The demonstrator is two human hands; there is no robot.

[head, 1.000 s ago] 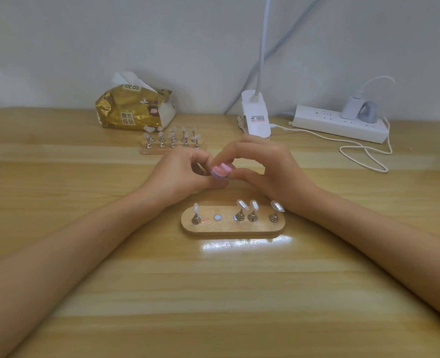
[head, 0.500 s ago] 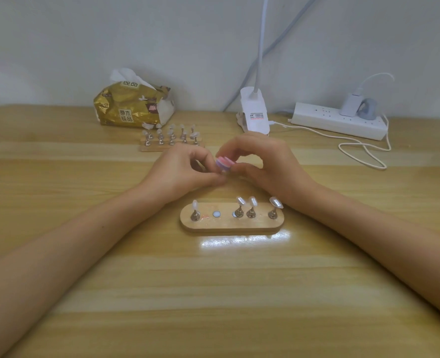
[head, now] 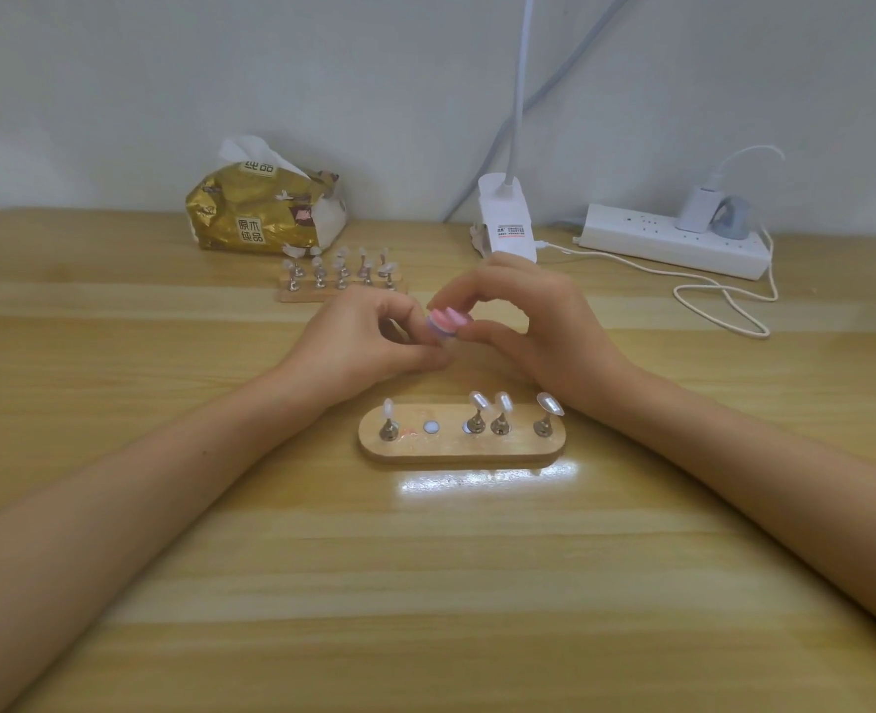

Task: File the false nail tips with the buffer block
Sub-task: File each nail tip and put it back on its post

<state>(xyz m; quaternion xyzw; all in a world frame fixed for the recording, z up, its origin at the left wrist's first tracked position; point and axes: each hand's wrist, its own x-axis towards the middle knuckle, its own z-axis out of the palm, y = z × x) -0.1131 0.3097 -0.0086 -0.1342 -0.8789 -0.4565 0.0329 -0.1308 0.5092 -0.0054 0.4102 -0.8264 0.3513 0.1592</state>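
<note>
A small pink and purple buffer block (head: 447,321) is pinched between the fingers and thumb of my right hand (head: 533,326) above the table. My left hand (head: 361,339) meets it from the left with its fingers curled; whatever it pinches against the block is hidden by the fingers. In front of both hands lies an oval wooden nail stand (head: 460,447) with several clear false nail tips (head: 478,401) on metal pegs and one bare magnet spot (head: 430,427).
A second wooden stand of nail tips (head: 341,277) sits behind my hands. A gold tissue pack (head: 263,211), a white lamp clamp (head: 507,218) and a white power strip (head: 675,239) with a looping cable (head: 724,306) line the wall.
Both hands have stayed together, shifting slightly up and back from the oval stand. The buffer block has tilted a little between the fingers.
</note>
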